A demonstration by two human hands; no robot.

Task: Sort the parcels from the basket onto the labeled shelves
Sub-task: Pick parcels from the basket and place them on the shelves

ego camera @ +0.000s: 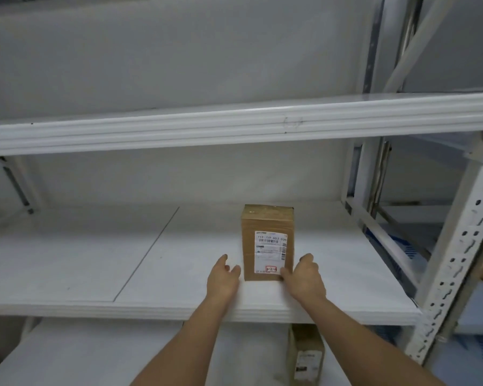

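Observation:
A brown cardboard parcel (268,240) lies flat on the white middle shelf (179,274), its white shipping label with a red handwritten mark facing up. My left hand (223,277) hovers just left of the parcel's near corner, fingers relaxed and apart from it. My right hand (304,277) is at the parcel's near right corner, with a fingertip touching the edge by the label. Neither hand holds anything.
An upper shelf beam (234,126) runs across above. A perforated white upright (457,246) stands at the right. On the lower shelf, a second brown parcel (307,355) stands beneath the middle shelf's front edge. Blue items show behind the rack at the right.

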